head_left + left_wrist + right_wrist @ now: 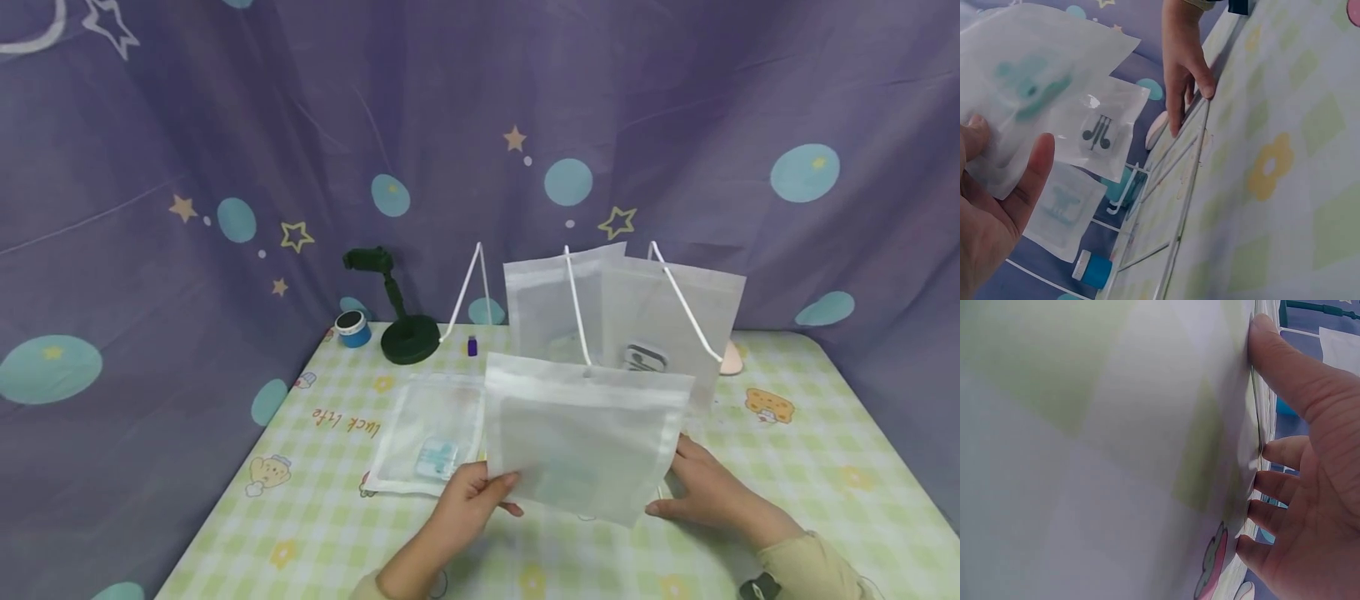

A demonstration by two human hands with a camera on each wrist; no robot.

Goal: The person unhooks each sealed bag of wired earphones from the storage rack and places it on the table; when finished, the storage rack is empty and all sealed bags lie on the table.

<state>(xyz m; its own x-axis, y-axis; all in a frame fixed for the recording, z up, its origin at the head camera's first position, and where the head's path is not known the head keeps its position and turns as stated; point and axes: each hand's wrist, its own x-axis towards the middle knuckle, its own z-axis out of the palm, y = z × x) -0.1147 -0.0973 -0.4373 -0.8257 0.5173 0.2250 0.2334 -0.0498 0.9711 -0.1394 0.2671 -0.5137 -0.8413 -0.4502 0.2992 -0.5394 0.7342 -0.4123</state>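
Note:
A frosted white zip bag (585,425) with a blurred teal item inside stands upright in front of a white wire rack. My left hand (471,500) pinches its lower left corner between thumb and fingers. At the bag's top edge, a small hole meets the tip of a white hook (576,304); whether the hook passes through cannot be told. My right hand (712,492) is low on the table, fingers spread, touching the corner of the rack's wire base (1194,156). Behind hang two more bags, one (558,292) at the left and one with earphones (675,325).
Another frosted bag (442,408) with a teal item lies flat on the checked tablecloth (300,517). A dark green stand (408,337), a blue jar (352,329) and a small purple object (472,346) are at the back left. A pinkish object (731,360) shows behind the rack.

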